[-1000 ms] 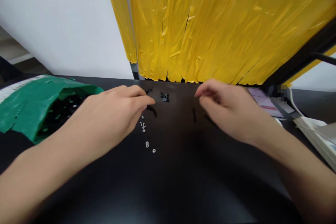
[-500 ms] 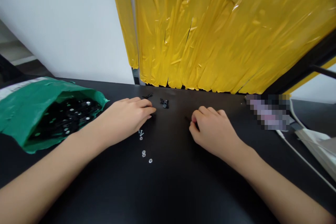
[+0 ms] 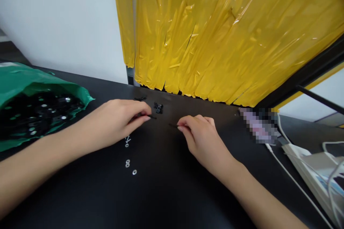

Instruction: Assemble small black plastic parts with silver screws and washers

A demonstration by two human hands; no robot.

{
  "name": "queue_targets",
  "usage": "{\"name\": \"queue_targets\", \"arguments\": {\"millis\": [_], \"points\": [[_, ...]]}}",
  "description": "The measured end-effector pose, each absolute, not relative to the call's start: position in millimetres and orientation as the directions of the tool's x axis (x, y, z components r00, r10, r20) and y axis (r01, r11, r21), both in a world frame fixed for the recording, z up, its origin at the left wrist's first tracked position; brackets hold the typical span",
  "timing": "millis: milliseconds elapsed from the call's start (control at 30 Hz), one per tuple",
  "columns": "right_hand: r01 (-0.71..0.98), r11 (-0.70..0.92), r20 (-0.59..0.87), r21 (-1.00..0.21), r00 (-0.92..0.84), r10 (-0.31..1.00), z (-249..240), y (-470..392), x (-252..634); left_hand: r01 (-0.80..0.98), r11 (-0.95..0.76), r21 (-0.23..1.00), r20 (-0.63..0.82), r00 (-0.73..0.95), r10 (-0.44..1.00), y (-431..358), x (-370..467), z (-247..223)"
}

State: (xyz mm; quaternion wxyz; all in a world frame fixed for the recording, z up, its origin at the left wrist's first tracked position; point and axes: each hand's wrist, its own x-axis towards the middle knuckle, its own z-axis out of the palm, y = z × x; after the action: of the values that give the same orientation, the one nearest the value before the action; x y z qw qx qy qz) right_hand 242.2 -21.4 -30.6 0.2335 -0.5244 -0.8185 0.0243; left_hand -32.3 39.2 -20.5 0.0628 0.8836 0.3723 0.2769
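Between the thumb and fingers of my left hand is a thin black piece, its tip sticking out to the right. My right hand pinches another thin black piece, which points left toward the first; the two are apart. Just beyond my left fingertips lies a small cluster of black parts, with another dark part behind the hand. Small screws and several pale washers rest on the black table nearer to me.
At the left, an open green bag holds many black parts. A blurred-out object with a white cable lies at the right, beside a white tray with cables. Yellow plastic sheeting hangs behind the table.
The view has shifted. My hands have come nearer each other, and the black pieces in both now show more clearly. The green bag sits further left in view.
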Motion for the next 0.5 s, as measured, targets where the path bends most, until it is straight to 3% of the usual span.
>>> {"name": "queue_targets", "arguments": {"millis": [167,300,500], "points": [[0.742,0.544,0.455,-0.391,-0.358,0.815,-34.7,-25.5,232.4,0.651,-0.67,0.357,0.379,0.554,0.741,20.5,-20.6,-11.2],[0.683,0.532,0.472,-0.501,-0.3,0.829,-31.5,-29.4,227.1,0.618,-0.629,0.472,0.31,0.551,0.775,13.6,-16.3,-9.0],[0.644,0.584,0.516,-0.495,-0.323,0.793,-28.9,-36.1,221.3,0.538,-0.625,0.566,0.342,0.537,0.771,11.5,-15.4,-9.6]]}}
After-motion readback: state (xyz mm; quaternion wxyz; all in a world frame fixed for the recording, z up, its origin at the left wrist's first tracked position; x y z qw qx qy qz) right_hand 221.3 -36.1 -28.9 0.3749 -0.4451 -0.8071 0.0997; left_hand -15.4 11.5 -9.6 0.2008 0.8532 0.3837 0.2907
